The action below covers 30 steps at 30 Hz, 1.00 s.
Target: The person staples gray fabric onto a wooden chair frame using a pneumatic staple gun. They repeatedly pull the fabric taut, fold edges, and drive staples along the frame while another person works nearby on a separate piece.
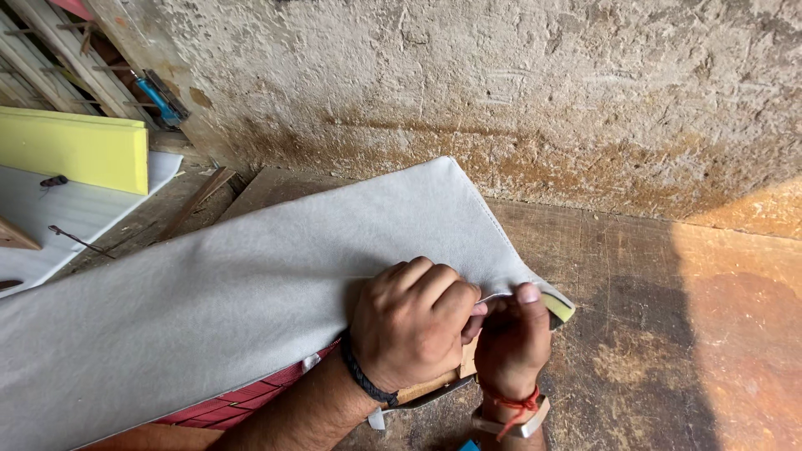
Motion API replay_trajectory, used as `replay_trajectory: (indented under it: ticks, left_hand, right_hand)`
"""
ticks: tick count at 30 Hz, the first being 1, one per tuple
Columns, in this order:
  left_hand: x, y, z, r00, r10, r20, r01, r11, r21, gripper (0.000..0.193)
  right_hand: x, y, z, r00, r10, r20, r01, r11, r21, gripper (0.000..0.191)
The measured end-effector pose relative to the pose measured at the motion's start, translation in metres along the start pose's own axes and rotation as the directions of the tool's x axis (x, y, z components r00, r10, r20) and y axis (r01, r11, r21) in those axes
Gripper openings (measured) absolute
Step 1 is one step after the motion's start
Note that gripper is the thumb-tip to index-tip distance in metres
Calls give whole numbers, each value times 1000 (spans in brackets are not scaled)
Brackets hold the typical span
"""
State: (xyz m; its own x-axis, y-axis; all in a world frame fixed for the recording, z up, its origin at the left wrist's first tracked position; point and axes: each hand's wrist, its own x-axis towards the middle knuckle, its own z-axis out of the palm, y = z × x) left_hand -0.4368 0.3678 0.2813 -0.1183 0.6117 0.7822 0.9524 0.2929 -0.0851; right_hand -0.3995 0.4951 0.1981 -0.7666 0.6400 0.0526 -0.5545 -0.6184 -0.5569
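Fabric: grey fabric (234,292) lies stretched over a long board, its corner edge at the hands
Left hand (413,321): fist curled, pressing on the fabric, fingers pinching its edge
Right hand (511,338): thumb up, clamped on the same edge beside yellow foam (558,307)
Floor: worn wooden floor (635,334)

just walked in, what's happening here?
A person is working grey fabric over a long padded panel lying on a worn wooden surface by a rough plastered wall. Both hands meet at the panel's near corner: the left hand is fisted on the cloth, the right hand pinches its edge, pulling it over yellow foam that shows at the corner. A yellow foam block lies on a white sheet at far left.
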Motion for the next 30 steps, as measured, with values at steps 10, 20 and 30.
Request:
replay_trajectory:
  ticks: [10, 20, 30]
  left_hand:
    - [-5, 6, -3, 995, 101, -13, -101, 994, 34, 11]
    - [19, 4, -23, 990, -18, 138, 31, 995, -94, 14]
    - [129, -173, 16, 361, -531, 766, 750, 654, 100, 55]
  right_hand:
    - [3, 9, 16, 875, -483, -36, 345, 673, -654, 28]
    - [16, 34, 3, 845, -529, -78, 504, 837, -214, 32]
    - [-3, 23, 8, 909, -417, -4, 417, 908, -54, 33]
